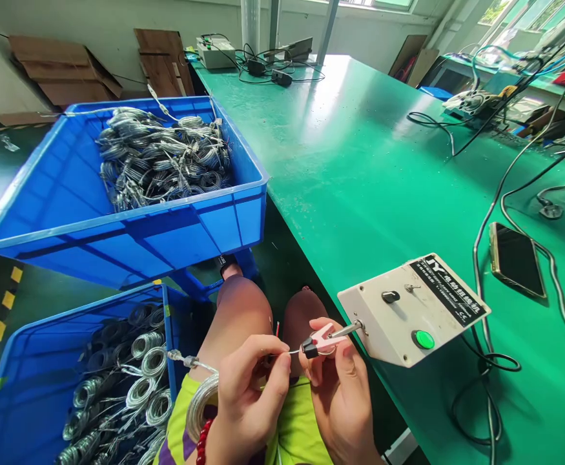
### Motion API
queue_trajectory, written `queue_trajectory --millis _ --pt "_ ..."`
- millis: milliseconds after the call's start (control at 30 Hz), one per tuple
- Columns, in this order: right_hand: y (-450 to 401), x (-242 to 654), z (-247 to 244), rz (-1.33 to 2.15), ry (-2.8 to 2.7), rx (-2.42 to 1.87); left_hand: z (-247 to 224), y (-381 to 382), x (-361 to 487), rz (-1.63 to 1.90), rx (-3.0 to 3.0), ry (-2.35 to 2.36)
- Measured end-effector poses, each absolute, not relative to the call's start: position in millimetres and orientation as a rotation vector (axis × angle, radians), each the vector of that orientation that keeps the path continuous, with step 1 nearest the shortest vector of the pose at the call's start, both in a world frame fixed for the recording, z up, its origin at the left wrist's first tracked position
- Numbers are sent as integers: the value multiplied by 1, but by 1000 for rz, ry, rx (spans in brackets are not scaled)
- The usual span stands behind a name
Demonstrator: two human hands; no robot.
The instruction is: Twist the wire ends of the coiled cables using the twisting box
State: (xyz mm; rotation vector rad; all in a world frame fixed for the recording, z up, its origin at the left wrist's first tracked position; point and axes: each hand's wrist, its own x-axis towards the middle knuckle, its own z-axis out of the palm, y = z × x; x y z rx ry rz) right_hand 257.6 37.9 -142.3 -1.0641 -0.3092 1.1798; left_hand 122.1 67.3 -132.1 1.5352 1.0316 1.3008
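My left hand [256,387] pinches the thin end of a clear cable, whose coil [202,403] hangs beside the wrist with a connector [183,359] sticking out to the left. My right hand [343,387] holds a pink clip [328,338] with black tips, fixed on a metal shaft [352,328] that comes out of a beige control box [415,310]. The wire runs from my left fingertips to the clip's black jaws. A short red wire end [277,329] stands up above the left fingers. The box has a black knob, a switch and a green button.
A blue crate [190,223] full of coiled cables stands at the upper left, above another blue crate [88,316] with more coils. On the green table [359,194] lie a phone [517,260], black cables and, at the far end, a small device [215,53].
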Motion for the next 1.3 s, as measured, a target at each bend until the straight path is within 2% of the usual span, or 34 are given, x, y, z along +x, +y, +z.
queue_trajectory --millis 300,733,1300 --pt "31 267 -157 1300 -176 -981 -128 71 129 1269 1654 1037" --pt "37 269 -146 1327 -184 -921 -127 70 130 1289 1683 1010" --pt "16 271 -174 1349 -310 -961 -132 61 121 1308 1682 1014"
